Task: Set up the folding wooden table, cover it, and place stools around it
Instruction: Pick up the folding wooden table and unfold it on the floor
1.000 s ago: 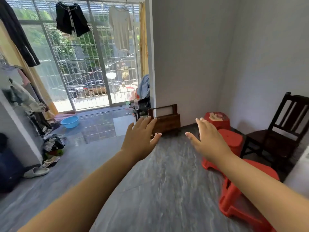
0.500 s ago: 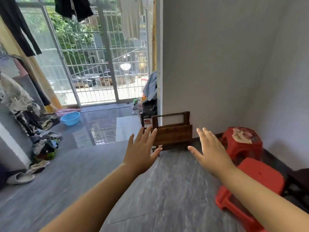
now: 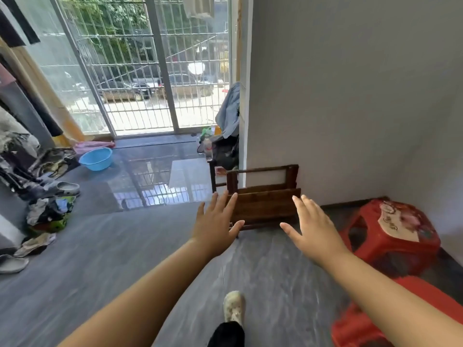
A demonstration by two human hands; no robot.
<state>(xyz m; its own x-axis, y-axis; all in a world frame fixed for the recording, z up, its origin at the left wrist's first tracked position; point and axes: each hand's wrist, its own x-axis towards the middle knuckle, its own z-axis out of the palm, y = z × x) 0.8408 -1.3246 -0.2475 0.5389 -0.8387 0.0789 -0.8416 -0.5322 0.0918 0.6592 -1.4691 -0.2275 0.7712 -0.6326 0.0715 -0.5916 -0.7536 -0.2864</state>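
Nearest the camera, a foot in a pale shoe (image 3: 233, 306) is planted on the grey floor (image 3: 105, 259), between two bare forearms that reach forward. Right of it, a red plastic stool (image 3: 411, 319) sits at the lower edge of the view. Farther on, the left hand (image 3: 216, 229) and the right hand (image 3: 314, 231) are held out, palms down, fingers spread, gripping nothing; each is apart from the woodwork ahead. Beyond them the folded wooden table (image 3: 263, 199) stands on edge against the base of the white wall (image 3: 350, 96), at the wall's corner. A second red stool (image 3: 393, 234), with a patterned seat, stands to its right. Farther left, a blue basin (image 3: 96, 159) rests near a heap of clothes and shoes (image 3: 42, 196). At the back, a barred glass door (image 3: 150, 71) looks onto parked cars.
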